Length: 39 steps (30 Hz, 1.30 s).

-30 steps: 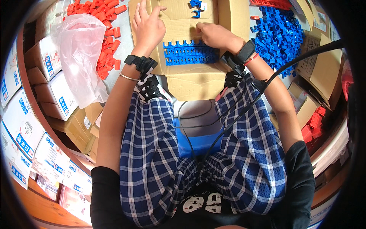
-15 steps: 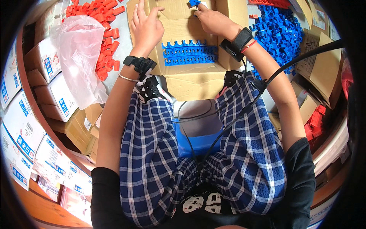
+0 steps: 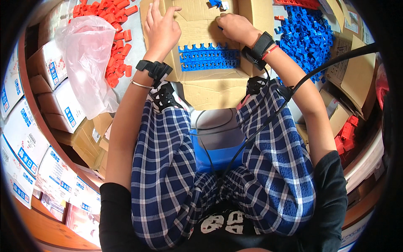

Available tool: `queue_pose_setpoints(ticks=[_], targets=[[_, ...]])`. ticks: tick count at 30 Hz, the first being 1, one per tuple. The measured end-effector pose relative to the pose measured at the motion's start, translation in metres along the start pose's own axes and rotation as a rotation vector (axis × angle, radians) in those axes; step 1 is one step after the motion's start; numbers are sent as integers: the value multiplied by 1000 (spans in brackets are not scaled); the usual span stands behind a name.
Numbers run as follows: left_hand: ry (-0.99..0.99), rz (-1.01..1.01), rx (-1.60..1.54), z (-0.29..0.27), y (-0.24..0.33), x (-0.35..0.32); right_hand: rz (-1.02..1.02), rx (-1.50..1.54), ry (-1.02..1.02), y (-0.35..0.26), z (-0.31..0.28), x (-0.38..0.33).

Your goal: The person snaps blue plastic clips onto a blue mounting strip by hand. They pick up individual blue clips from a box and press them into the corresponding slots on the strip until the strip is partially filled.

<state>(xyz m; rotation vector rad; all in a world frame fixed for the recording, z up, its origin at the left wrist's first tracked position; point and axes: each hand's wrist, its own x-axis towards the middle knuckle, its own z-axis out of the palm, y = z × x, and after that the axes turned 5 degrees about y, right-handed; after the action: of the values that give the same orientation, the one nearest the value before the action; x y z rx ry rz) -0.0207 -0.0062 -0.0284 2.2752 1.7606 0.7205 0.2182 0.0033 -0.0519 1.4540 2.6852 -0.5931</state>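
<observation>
Cardboard [image 3: 210, 90] in a flattened sheet lies across the person's knees and serves as the work surface; it is the largest thing in hand. On it, near the middle, lie two rows of blue plastic clips [image 3: 208, 59] joined side by side, each row running left to right and touching the other. These look finished, so I judge that some of the joining is done, while much is left: a big loose heap of blue clips [image 3: 308, 35] lies just right of the sheet, and a heap of red clips [image 3: 111, 38] lies to its left. Beside the red heap lies a crumpled clear plastic bag [image 3: 86, 63], which looks empty. Stacked white and blue boxes [image 3: 25, 126] line the left side, all closed, so their contents cannot be told. Brown cartons [image 3: 348, 71] stand at the right, with a few red pieces [image 3: 346, 134] lower down beside them.

The left hand [image 3: 161, 27] rests flat and open on the sheet, fingers spread, holding nothing. The right hand [image 3: 235, 27] is curled near the top edge, fingers bent down on something small and blue; whether it truly grips it I cannot tell. A few loose blue pieces [image 3: 216, 3] lie just above it.
</observation>
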Motion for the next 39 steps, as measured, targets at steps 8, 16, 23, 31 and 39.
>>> queue_pose_setpoints(ticks=[8, 16, 23, 31, 39], targets=[[5, 0, 12, -2, -1, 0, -155, -287, 20, -11, -16, -24], [3, -4, 5, -1, 0, -1, -92, -244, -116, -15, -24, -30], [-13, -1, 22, -2, -1, -1, -114, -134, -200, -16, -27, -28], [-3, 8, 17, -1, -1, -1, -178, -118, -198, -12, -26, -28], [-13, -1, 15, 0, -1, 0, -106, -135, -262, -19, -31, -26]])
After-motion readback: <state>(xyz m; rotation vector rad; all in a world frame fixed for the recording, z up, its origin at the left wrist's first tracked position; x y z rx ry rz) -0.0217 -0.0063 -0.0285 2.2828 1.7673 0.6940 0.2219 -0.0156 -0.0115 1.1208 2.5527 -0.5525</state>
